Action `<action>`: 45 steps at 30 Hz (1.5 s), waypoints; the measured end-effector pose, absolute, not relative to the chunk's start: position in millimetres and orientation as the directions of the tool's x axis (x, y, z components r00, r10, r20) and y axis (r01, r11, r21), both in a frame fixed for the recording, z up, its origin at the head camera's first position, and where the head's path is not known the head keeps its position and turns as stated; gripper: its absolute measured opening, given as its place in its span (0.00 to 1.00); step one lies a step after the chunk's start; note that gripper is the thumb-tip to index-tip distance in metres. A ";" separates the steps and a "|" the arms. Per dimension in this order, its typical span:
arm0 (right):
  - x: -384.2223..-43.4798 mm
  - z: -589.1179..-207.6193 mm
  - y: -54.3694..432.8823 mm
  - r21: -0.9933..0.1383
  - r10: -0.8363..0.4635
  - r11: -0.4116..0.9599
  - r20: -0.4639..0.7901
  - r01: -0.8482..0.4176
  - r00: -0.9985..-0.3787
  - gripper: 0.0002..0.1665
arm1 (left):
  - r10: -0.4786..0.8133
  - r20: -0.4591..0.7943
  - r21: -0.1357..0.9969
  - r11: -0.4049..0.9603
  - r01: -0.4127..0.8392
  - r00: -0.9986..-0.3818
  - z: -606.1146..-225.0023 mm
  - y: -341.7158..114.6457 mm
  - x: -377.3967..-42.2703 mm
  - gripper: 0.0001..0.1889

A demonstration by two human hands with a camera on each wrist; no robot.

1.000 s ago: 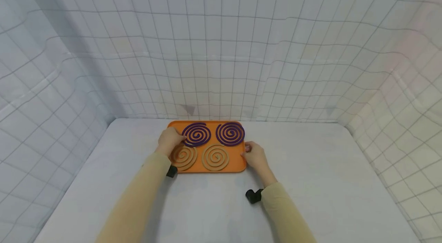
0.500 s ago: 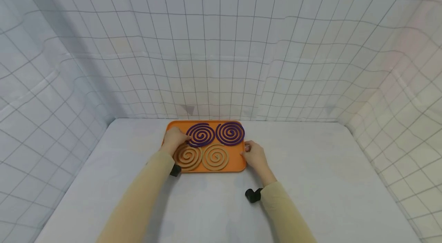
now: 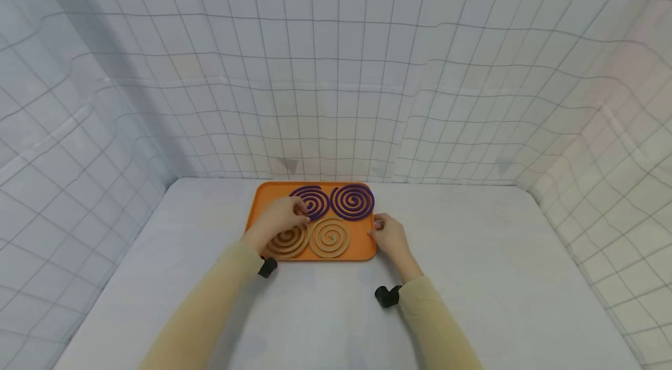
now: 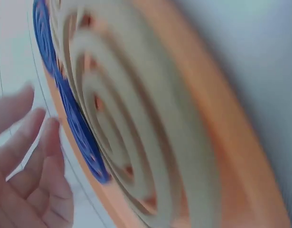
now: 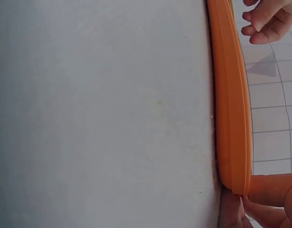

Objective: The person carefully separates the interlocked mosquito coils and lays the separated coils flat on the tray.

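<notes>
An orange tray (image 3: 362,244) carries flat spiral coils: two purple at the back, two tan in front. My left hand (image 3: 278,219) is over the tray's left half with loosely bent fingers and nothing in them. It partly covers the left purple coil (image 3: 317,202) and the left tan coil (image 3: 287,237). Beside these lie the right purple coil (image 3: 353,202) and the right tan coil (image 3: 331,237). My right hand (image 3: 390,237) grips the tray's right edge. In the right wrist view, the thumb and fingers pinch a corner of the tray (image 5: 232,109).
The tray rests on a white table (image 3: 472,265), close to its back edge. White grid-lined curtain (image 3: 336,84) rises behind and along both sides. Each wrist wears a black camera mount (image 3: 387,296).
The left purple and left tan coils have shifted right, closer to their neighbours. My left hand has moved right with them and come off the coils. My right hand stays on the tray edge.
</notes>
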State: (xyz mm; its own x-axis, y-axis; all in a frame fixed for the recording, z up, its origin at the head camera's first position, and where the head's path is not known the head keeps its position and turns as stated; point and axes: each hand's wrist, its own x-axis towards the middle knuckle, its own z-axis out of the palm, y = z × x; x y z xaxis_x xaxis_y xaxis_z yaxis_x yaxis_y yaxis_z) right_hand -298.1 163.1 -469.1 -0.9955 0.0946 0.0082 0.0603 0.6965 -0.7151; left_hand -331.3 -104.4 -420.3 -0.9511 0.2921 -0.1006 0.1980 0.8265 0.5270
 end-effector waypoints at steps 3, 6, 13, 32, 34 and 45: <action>-298.8 -471.1 163.8 -0.721 0.085 0.691 0.012 0.050 -0.996 0.22 | 0.383 -0.131 0.483 0.830 0.279 -0.914 -423.8 -95.2 -323.7 0.18; -299.0 -472.5 165.3 -0.737 0.075 0.675 0.013 0.041 -0.997 0.22 | 0.424 -0.120 0.403 0.847 0.346 -0.898 -428.7 -89.9 -317.6 0.24; -298.0 -470.2 167.5 -0.765 0.065 0.641 -0.025 0.061 -0.998 0.22 | 0.411 -0.055 0.300 0.876 0.377 -0.910 -436.0 -91.8 -310.6 0.20; -296.3 -465.1 168.0 -0.771 0.068 0.631 -0.056 0.087 -0.996 0.27 | 0.382 -0.160 0.556 0.797 0.237 -0.910 -441.7 -80.4 -312.1 0.24; -297.1 -465.4 168.1 -0.771 0.074 0.630 -0.062 0.095 -0.995 0.33 | 0.359 -0.162 0.541 0.811 0.222 -0.919 -441.0 -78.3 -310.9 0.24; -299.1 -463.8 169.6 -0.765 0.050 0.637 -0.086 0.098 -0.995 0.40 | 0.209 -0.175 0.457 0.883 0.109 -0.962 -438.4 -80.0 -310.6 0.17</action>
